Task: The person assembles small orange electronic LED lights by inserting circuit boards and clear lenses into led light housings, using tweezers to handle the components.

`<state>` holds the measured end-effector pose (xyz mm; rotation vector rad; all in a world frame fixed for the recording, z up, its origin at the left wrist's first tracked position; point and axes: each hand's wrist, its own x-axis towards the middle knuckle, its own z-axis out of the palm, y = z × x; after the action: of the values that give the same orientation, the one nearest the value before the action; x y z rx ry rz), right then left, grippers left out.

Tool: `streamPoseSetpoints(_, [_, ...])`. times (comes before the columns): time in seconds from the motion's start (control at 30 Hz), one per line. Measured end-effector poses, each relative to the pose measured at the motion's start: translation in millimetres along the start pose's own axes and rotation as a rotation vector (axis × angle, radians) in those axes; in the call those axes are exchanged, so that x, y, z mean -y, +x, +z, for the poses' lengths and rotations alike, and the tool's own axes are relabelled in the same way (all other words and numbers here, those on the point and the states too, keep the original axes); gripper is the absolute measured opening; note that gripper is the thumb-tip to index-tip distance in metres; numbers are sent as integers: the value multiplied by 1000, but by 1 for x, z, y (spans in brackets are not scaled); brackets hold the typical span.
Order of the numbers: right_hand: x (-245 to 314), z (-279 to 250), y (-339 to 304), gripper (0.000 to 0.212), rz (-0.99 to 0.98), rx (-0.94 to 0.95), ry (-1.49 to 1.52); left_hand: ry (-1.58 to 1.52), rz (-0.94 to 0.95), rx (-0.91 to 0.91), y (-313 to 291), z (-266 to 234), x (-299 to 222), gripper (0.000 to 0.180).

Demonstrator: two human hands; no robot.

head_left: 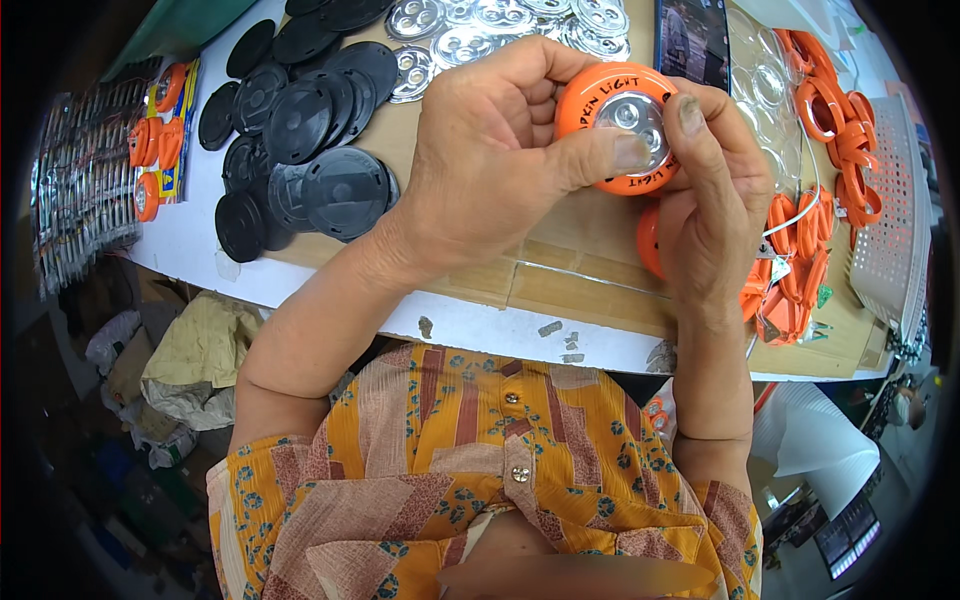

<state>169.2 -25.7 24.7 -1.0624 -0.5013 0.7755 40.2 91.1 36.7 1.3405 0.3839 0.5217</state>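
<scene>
Both my hands hold a round orange light (632, 108) above the table. Dark lettering runs around its rim, and a silver reflector with several round cups fills its middle. My left hand (480, 150) grips the left side, its thumb pressing on the reflector's lower edge and its fingers curled behind. On the right side, my right hand (722, 180) is closed round the rim with its thumb up along the front. Another orange piece (650, 242) lies beneath, partly covered by my right hand.
Black round covers (300, 115) are heaped at left, beside silver reflectors (480, 42). A phone (692, 40) and clear plastic discs (765, 90) lie beyond my right hand. Orange straps (835, 110), orange housings with wires (795, 270) and a white perforated basket (888, 225) stand at right. Cardboard (590, 290) covers the tabletop.
</scene>
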Motion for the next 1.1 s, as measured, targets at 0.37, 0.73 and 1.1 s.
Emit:
streamPoseSetpoints(0.37, [0,-5,5,31,98,-17,36,-56,-195,-42,0,-4,-9,35])
streamPoseSetpoints(0.73, [8,-7,8,39,264,20,188,-268,-300,-35,2,-4,-12,39])
streamPoseSetpoints(1.1, [12,-5,8,36,317,44,151,-388,-348,-39,3,-13,-7,34])
